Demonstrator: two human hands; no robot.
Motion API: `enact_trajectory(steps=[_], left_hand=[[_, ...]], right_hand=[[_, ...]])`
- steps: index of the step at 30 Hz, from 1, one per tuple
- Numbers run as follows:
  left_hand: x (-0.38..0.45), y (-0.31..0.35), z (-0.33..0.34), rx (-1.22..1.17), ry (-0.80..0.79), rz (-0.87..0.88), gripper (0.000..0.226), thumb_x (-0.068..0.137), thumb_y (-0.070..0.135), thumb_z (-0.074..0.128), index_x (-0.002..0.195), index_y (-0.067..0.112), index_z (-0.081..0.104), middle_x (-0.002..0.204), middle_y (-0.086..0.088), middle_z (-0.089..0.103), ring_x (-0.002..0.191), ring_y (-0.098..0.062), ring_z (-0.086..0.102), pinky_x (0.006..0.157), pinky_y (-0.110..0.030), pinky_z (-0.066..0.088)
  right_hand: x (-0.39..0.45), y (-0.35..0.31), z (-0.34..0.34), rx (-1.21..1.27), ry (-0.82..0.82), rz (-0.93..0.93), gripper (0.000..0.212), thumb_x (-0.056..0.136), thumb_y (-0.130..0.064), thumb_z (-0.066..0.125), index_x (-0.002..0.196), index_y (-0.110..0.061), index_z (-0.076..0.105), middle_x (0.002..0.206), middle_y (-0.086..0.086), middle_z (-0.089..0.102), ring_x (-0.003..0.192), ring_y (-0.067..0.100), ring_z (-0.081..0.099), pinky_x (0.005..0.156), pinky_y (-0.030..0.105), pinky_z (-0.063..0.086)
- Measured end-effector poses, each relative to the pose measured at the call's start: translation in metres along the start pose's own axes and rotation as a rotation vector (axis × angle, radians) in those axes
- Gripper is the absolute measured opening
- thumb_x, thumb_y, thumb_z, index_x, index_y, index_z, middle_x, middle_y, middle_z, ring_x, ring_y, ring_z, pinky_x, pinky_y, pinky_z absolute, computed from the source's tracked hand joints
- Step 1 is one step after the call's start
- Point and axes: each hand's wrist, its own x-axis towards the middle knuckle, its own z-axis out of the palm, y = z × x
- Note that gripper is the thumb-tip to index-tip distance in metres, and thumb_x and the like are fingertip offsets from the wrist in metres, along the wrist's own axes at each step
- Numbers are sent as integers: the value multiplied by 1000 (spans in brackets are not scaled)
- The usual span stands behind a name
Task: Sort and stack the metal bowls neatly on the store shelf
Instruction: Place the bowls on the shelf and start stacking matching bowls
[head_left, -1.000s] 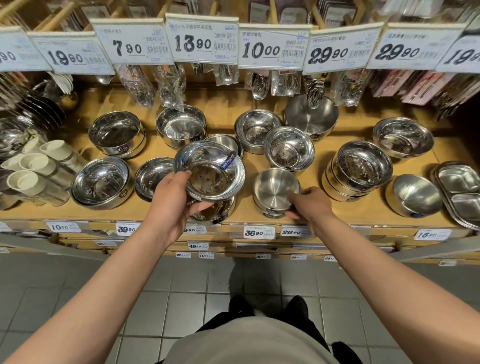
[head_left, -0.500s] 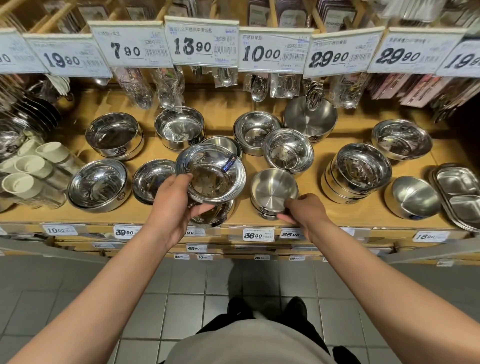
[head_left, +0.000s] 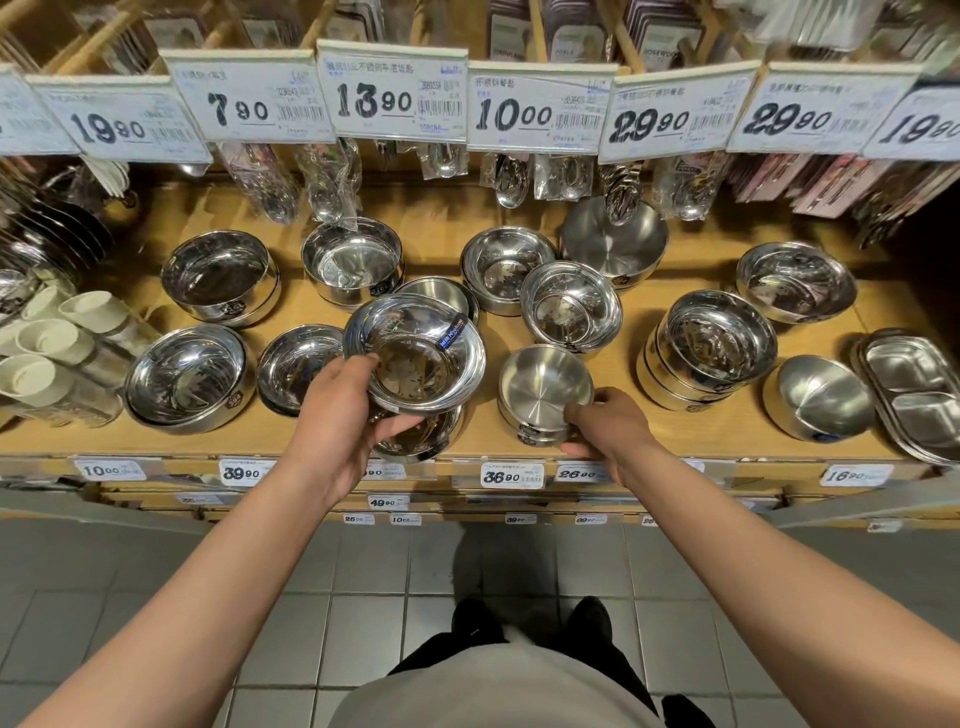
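My left hand (head_left: 340, 415) grips a shiny wide-rimmed metal bowl (head_left: 415, 353) with a blue label, holding it just above another bowl (head_left: 423, 441) at the shelf's front edge. My right hand (head_left: 605, 428) pinches the near rim of a small matte steel bowl (head_left: 543, 387), the top of a short stack standing on the wooden shelf (head_left: 613, 436). Several other metal bowls stand around: a polished one (head_left: 571, 306) behind the matte bowl, and a stack (head_left: 709, 348) to the right.
Bowls (head_left: 189, 376), (head_left: 221, 275), (head_left: 353, 260) fill the left of the shelf. White-lidded jars (head_left: 47, 348) crowd the far left. Divided steel trays (head_left: 917, 389) lie at the right end. Price cards and hanging spoon packs (head_left: 511, 176) overhang the back. Grey tiled floor lies below.
My right hand has moved up from the shelf's front edge and taken hold of the matte bowl's rim. The left hand keeps its bowl in nearly the same place.
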Motion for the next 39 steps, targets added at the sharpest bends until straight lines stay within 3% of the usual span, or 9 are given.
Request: enact_trajectory(steps=[3, 7, 13, 17, 20, 22, 26, 31, 39], left_hand=[[0, -1, 0, -5, -9, -2, 22, 103, 16, 47, 118, 8, 62, 105, -13, 78, 98, -28, 75, 62, -36, 64], [1, -2, 3, 7, -18, -6, 24, 103, 17, 46, 120, 6, 61, 106, -15, 77, 99, -28, 75, 63, -36, 64], [0, -5, 14, 45, -48, -11, 27, 104, 17, 45, 123, 5, 59, 108, -15, 77, 100, -26, 75, 69, -40, 65], [-3, -7, 20, 56, -52, -16, 28, 104, 17, 45, 124, 5, 60, 108, -16, 77, 100, -26, 75, 71, -41, 65], [-5, -8, 23, 54, -47, -24, 28, 104, 17, 46, 125, 4, 59, 109, -17, 76, 100, -27, 75, 69, -39, 65], [-6, -9, 25, 57, -41, -22, 28, 104, 17, 46, 124, 4, 59, 108, -16, 77, 98, -27, 75, 67, -38, 64], [-9, -12, 27, 73, -31, -17, 28, 104, 17, 46, 125, 4, 60, 110, -16, 76, 98, -26, 75, 68, -38, 64], [-13, -14, 25, 103, -30, -14, 32, 104, 17, 44, 127, 3, 60, 113, -17, 75, 101, -27, 75, 70, -40, 64], [-18, -16, 23, 71, -4, -13, 27, 104, 18, 47, 124, 6, 61, 112, -16, 76, 100, -28, 75, 64, -37, 64]], right_hand=[[2, -3, -8, -30, 28, -11, 22, 86, -7, 74, 106, -10, 65, 105, 13, 69, 72, 23, 74, 55, 30, 61], [5, -5, -30, -87, 70, -38, 15, 86, 0, 69, 88, -15, 65, 90, 12, 71, 54, 21, 73, 44, 27, 57], [4, -4, -47, -94, 111, -56, 14, 85, -1, 68, 84, -15, 67, 77, 9, 71, 56, 24, 72, 52, 35, 63], [-2, 0, -47, -94, 118, -104, 10, 87, -6, 73, 93, -12, 68, 81, 6, 71, 62, 23, 73, 56, 35, 64], [-4, 2, -47, -279, 173, -221, 16, 88, -13, 71, 103, -16, 68, 90, 8, 74, 78, 31, 74, 75, 43, 63], [-6, 1, -46, -408, 219, -304, 21, 88, -17, 71, 109, -14, 71, 98, 11, 74, 92, 33, 69, 81, 37, 55], [-7, 2, -45, -477, 255, -375, 13, 88, -17, 70, 99, -10, 72, 95, 13, 74, 93, 34, 66, 71, 32, 43], [-8, 3, -45, -460, 273, -399, 3, 87, -15, 70, 88, -14, 69, 90, 13, 72, 90, 34, 65, 68, 30, 37], [-8, 6, -43, -404, 278, -379, 14, 88, -17, 70, 97, -6, 70, 87, 10, 67, 88, 31, 60, 69, 30, 38]])
